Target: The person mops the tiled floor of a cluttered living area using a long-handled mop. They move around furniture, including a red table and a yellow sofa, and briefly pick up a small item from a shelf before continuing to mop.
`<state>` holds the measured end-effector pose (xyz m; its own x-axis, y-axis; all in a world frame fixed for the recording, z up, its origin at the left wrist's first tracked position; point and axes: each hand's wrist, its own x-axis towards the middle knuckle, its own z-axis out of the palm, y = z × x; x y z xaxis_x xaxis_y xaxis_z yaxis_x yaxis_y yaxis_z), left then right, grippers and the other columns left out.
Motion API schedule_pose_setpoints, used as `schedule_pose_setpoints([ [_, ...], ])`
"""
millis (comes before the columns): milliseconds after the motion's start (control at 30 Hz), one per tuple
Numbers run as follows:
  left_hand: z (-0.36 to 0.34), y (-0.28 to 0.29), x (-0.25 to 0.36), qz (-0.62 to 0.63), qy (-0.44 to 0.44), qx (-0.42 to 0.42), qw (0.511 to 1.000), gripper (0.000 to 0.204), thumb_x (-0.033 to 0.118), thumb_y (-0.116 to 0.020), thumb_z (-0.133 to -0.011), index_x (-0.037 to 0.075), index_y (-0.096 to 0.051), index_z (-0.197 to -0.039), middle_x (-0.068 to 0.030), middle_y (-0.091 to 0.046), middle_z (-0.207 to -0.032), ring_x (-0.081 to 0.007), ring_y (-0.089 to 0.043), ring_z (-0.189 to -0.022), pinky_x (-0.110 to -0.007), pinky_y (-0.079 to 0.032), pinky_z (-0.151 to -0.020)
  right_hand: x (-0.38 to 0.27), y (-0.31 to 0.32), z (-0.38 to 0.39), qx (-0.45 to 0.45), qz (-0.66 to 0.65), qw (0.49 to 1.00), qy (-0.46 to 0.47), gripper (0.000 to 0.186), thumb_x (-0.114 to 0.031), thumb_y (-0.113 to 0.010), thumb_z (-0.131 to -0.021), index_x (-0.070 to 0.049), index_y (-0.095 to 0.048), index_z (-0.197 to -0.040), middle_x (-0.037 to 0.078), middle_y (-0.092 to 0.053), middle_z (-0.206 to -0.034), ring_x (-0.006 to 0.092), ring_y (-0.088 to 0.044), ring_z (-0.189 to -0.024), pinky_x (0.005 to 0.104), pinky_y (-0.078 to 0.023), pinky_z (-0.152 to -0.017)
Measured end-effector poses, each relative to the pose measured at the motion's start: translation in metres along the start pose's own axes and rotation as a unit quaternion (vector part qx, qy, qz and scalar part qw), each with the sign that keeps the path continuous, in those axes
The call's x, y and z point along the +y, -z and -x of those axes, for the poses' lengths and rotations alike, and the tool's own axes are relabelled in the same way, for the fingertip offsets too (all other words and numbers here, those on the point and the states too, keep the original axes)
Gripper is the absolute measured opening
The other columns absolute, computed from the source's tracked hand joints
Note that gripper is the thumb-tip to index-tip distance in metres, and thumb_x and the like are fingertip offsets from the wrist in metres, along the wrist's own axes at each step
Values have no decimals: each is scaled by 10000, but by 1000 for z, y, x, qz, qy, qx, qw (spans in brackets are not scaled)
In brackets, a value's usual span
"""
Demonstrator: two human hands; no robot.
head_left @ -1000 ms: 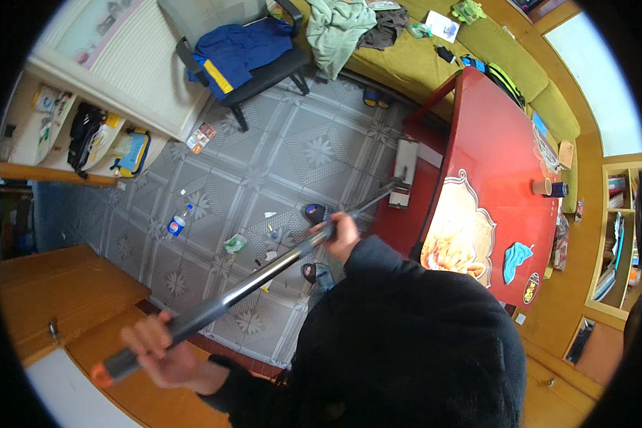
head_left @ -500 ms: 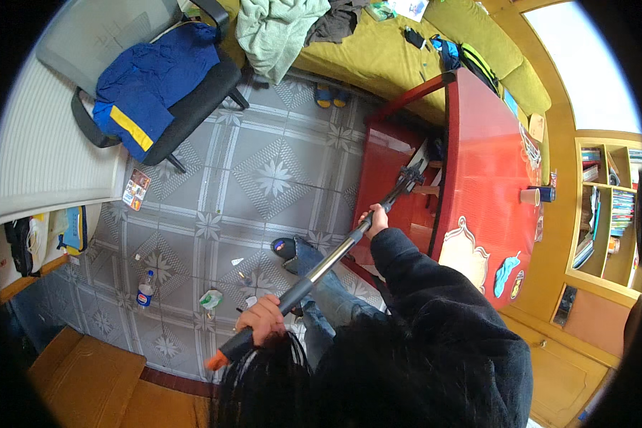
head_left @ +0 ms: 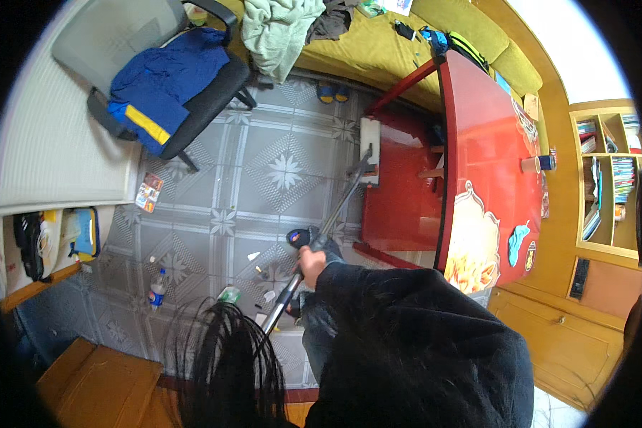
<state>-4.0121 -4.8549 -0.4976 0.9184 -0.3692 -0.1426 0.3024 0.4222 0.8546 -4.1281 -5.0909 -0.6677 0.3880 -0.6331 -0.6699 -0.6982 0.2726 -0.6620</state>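
Note:
My right hand (head_left: 311,265) is wrapped round the metal pole of a flat mop (head_left: 346,196). The pole slants from the lower middle up to a long white mop head (head_left: 369,146). That head lies at the left edge of the red lower board (head_left: 403,192) of the red table (head_left: 488,150); I cannot tell whether it rests on the board or the floor. Dark hair covers the lower end of the pole, and my left hand is out of sight. My slippered foot (head_left: 298,237) stands beside the pole on the grey patterned floor (head_left: 264,192).
Scraps of litter and a plastic bottle (head_left: 157,289) lie on the floor at the lower left. An office chair (head_left: 214,93) with blue clothing stands upper left. A yellow-green sofa (head_left: 364,53) runs along the back, slippers (head_left: 333,93) before it. A paper cup (head_left: 530,165) stands on the table.
The mop head has come out from under the table, moving left to the lower board's edge. My right hand has moved down and left with the pole. My left hand has gone from view.

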Motion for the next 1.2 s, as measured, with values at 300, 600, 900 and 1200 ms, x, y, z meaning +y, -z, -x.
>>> schedule_pose_setpoints([
  [300, 170, 66, 224, 21, -137, 42, 989, 284, 153, -505, -857, 163, -315, -647, 14, -330, -617, -135, -355, -574, -287, -345, -665, -9, -20, 193, -15, -437, 866, -241, 244, -221, -499, -871, 22, -507, -892, 180, -577, -708, 320, -603, -567, 442, -515, -540],
  [600, 189, -51, 36, 111, 49, 46, 992, 87, 89, -537, -825, 81, -452, -808, -44, -466, -732, -212, -496, -771, -470, -369, -932, 182, 173, 24, -182, 459, 869, -14, 194, -181, -617, -766, -41, -559, -887, 177, -626, -753, 353, -626, -695, 447, -502, -590],
  [900, 213, 19, 107, 61, -41, 130, 989, 112, 103, -531, -796, 91, -432, -743, -25, -423, -653, -188, -466, -680, -453, -412, -874, 96, 62, 85, -169, 509, 827, 170, 385, -301, -697, -712, 17, -588, -900, 196, -612, -774, 355, -635, -691, 419, -520, -613],
  [1200, 265, 28, 296, -79, -268, 118, 953, 272, 174, -535, -809, 159, -313, -653, 38, -270, -581, -100, -306, -577, -296, -286, -639, 30, -171, 201, -155, -320, 922, -155, 354, -286, -577, -827, 65, -602, -868, 153, -593, -734, 230, -603, -665, 444, -483, -531],
])
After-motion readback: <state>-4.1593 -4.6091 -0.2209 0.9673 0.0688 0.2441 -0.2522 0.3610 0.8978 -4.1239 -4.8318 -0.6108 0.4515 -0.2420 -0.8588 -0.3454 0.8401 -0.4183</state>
